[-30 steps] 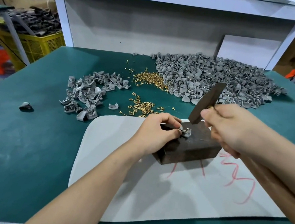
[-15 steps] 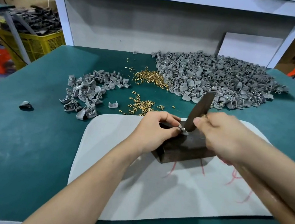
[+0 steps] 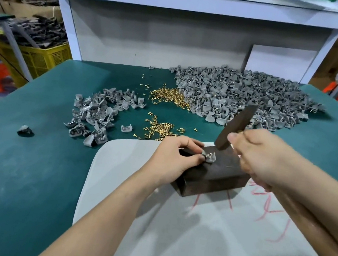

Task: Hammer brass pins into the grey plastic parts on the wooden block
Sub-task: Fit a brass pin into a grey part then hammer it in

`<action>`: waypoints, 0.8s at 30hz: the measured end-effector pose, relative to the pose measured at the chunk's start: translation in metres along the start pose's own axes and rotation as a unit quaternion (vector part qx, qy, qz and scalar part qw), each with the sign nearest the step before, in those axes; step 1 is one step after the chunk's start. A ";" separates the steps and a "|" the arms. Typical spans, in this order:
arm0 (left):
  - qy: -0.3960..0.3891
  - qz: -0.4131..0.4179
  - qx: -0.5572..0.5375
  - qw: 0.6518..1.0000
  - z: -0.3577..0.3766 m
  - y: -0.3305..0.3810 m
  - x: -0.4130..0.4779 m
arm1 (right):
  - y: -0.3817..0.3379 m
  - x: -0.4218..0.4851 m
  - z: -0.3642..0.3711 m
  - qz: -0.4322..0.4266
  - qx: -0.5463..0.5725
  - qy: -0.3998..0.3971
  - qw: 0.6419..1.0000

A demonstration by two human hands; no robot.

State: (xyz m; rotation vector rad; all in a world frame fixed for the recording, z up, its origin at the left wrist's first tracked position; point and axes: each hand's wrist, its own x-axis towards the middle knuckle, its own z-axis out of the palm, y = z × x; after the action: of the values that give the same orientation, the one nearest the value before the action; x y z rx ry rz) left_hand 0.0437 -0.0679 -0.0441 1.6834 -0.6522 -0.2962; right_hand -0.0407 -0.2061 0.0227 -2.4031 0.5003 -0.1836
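Note:
A dark wooden block (image 3: 213,177) lies on a white mat (image 3: 193,229). On its top near the left edge sits a grey plastic part (image 3: 210,157) with a pin in it. My left hand (image 3: 172,161) pinches that part with thumb and fingertips. My right hand (image 3: 261,160) grips a hammer, whose dark rectangular head (image 3: 234,127) hangs tilted just above the block, right of the part. Loose brass pins (image 3: 161,126) lie on the green table behind the block.
A big heap of grey parts (image 3: 244,97) fills the back right of the table, with a second pile of brass pins (image 3: 168,97) beside it. A smaller heap of grey parts (image 3: 98,113) lies at the left, and one stray part (image 3: 25,130) farther left. A yellow crate (image 3: 40,60) stands off the table.
The hammer head came down onto the part half a second ago and is now lifted again above the block. My left hand has kept its pinch on the part.

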 end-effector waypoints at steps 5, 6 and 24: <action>0.003 -0.004 0.002 1.000 -0.001 0.000 0.000 | 0.002 0.000 -0.005 0.013 0.019 -0.033 0.999; 0.004 -0.002 0.001 1.000 -0.001 -0.001 0.001 | 0.004 0.003 -0.010 0.012 0.058 -0.021 0.998; 0.020 -0.018 -0.009 1.000 0.000 -0.007 0.003 | 0.078 0.069 0.010 0.118 0.583 -0.104 0.797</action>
State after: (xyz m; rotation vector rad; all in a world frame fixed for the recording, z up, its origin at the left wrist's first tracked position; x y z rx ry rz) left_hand 0.0479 -0.0690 -0.0504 1.6813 -0.5887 -0.2916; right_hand 0.0009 -0.2826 -0.0353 -1.1120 0.3938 -0.0698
